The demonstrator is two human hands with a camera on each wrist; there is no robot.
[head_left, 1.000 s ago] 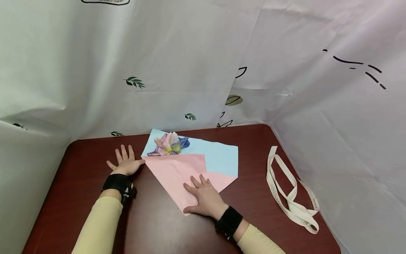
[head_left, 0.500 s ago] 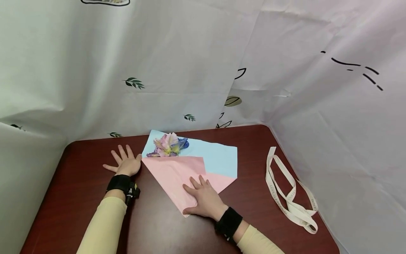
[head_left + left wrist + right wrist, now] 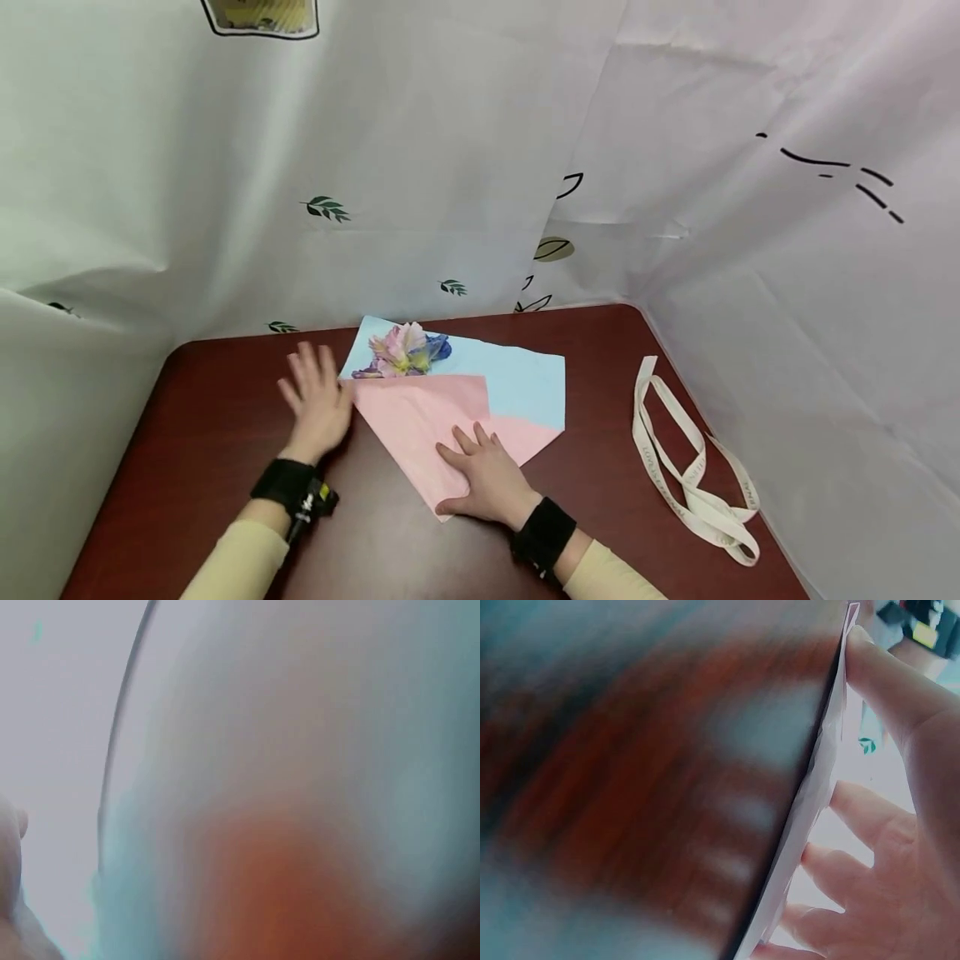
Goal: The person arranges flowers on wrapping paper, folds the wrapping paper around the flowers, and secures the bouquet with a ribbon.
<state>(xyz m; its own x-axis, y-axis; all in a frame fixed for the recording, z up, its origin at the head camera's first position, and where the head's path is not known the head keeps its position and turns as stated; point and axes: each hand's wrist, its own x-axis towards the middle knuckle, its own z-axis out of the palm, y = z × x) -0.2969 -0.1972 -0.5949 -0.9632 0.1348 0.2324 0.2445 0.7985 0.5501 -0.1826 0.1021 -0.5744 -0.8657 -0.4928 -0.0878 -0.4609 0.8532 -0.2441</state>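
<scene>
A sheet of wrapping paper, light blue (image 3: 525, 383) on one face and pink (image 3: 420, 408) on the other, lies folded on the table. Pink, yellow and blue-purple flowers (image 3: 405, 350) show above the pink fold; whatever is below their heads is hidden under it. My right hand (image 3: 491, 479) presses the pink flap near its lower point, fingers spread; the right wrist view shows these fingertips (image 3: 817, 859) against the paper. Beside the paper's left corner is my left hand (image 3: 321, 404), fingers extended and holding nothing. The left wrist view is mostly blurred.
A loosely looped cream ribbon (image 3: 690, 475) with printed lettering lies on the right side of the dark red table (image 3: 202, 433). A white patterned curtain (image 3: 420, 167) hangs behind the table and along its sides.
My left hand has turned, drawn its thumb in and moved slightly right, to the paper's left corner. My right hand stays pressed on the pink flap. The head view has shifted slightly.
</scene>
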